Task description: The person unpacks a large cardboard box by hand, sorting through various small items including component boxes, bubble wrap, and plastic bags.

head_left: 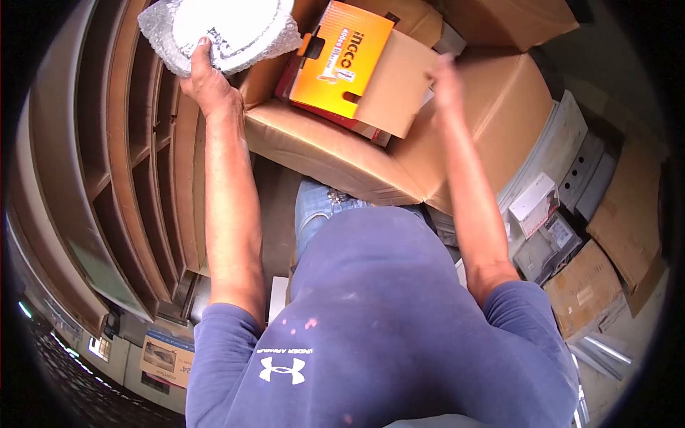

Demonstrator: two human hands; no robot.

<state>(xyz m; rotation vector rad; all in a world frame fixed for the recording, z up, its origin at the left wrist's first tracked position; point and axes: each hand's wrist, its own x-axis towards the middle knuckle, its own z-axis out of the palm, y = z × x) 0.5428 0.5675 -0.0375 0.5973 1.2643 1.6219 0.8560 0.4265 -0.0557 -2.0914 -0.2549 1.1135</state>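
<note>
My left hand (pixel 212 87) grips a bubble-wrapped white round item (pixel 227 34) at the upper left, thumb pressed on top of the wrap. Inside a large open cardboard carton (pixel 321 150) in front of me sits an orange INGCO box (pixel 341 60). Its plain brown flap (pixel 399 84) is folded out toward the right. My right hand (pixel 447 85) is blurred by motion, with its fingertips right at the flap's outer edge. Beneath the orange box, part of a red box (pixel 332 116) shows.
Wooden shelving (pixel 135 143) stands close on the left. To the right lie a white box (pixel 535 205), a worn brown carton (pixel 584 289) and metal strips (pixel 599 354). A printed carton (pixel 168 357) is at the lower left. The big carton's flap (pixel 510 21) sticks up at the back.
</note>
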